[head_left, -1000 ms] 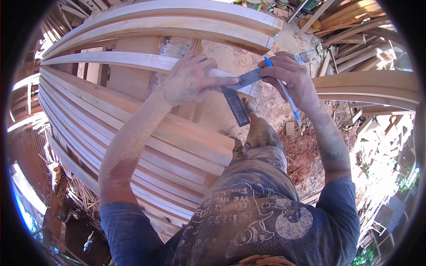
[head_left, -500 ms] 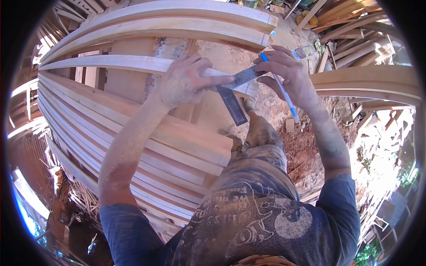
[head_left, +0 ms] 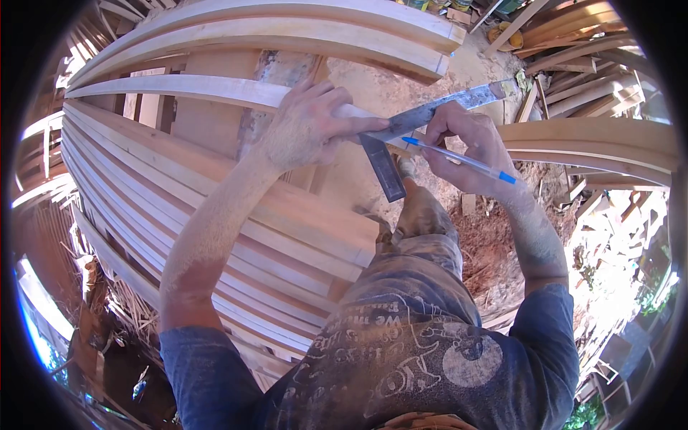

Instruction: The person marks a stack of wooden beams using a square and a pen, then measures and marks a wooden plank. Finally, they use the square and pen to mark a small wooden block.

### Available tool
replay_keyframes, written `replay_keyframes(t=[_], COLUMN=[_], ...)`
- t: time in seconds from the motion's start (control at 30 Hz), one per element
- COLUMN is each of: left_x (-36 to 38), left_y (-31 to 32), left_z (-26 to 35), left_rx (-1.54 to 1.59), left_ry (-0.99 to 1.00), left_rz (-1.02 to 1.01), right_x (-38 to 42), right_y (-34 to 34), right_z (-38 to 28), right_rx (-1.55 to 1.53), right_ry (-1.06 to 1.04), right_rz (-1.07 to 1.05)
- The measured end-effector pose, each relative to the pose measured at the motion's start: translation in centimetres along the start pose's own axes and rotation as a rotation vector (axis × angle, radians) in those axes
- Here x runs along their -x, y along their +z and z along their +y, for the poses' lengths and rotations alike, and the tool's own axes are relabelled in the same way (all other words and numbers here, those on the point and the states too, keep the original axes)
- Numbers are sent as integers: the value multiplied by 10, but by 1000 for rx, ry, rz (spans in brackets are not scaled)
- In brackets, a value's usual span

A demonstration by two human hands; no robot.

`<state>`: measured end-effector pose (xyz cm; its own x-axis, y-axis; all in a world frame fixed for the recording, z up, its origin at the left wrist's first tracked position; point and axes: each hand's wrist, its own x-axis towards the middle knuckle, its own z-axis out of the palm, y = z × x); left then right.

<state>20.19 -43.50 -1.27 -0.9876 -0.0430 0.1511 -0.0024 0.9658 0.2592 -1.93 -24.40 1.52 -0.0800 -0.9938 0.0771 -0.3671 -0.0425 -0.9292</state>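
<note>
My left hand (head_left: 308,127) is wrapped over a long pale wooden strip (head_left: 208,87), its index finger stretched onto a try square (head_left: 383,168). The square's metal blade (head_left: 448,102) slants across the strip's end and out to the upper right, while its dark stock hangs down toward me. Pinched in my right hand (head_left: 469,147) is a clear pen with blue ends (head_left: 469,163). The pen's pointed end faces left, close to the strip and just below the blade. Part of the strip is hidden under my left hand.
More pale strips (head_left: 287,32) lie beyond, and several others (head_left: 272,251) are lined up on the near left. Long boards (head_left: 588,140) extend to the right. Offcuts (head_left: 595,79) are heaped at the upper right. My foot (head_left: 405,168) stands on the dirt floor below.
My right hand has come off the square's blade and moved down, swinging the pen from steep to nearly level, point leftward. The square and my left hand have shifted slightly right in view.
</note>
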Motion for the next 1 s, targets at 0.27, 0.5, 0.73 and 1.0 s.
replay_keyframes(t=[0.27,0.5,0.73,1.0], left_x=[0,-1,-6,-11], left_y=[-1,1,-9,-22], left_z=[2,1,6,10], left_rx=[-24,-9,8,84], left_ry=[-8,-7,-74,-100], left_rz=[-8,5,-98,-138], right_x=[-4,-6,6,-21], right_y=[2,12,-46,-40], right_z=[5,4,-12,21], right_rx=[148,191,336,596], right_ry=[-58,-171,17,-266], right_rz=[-38,-35,-7,-88])
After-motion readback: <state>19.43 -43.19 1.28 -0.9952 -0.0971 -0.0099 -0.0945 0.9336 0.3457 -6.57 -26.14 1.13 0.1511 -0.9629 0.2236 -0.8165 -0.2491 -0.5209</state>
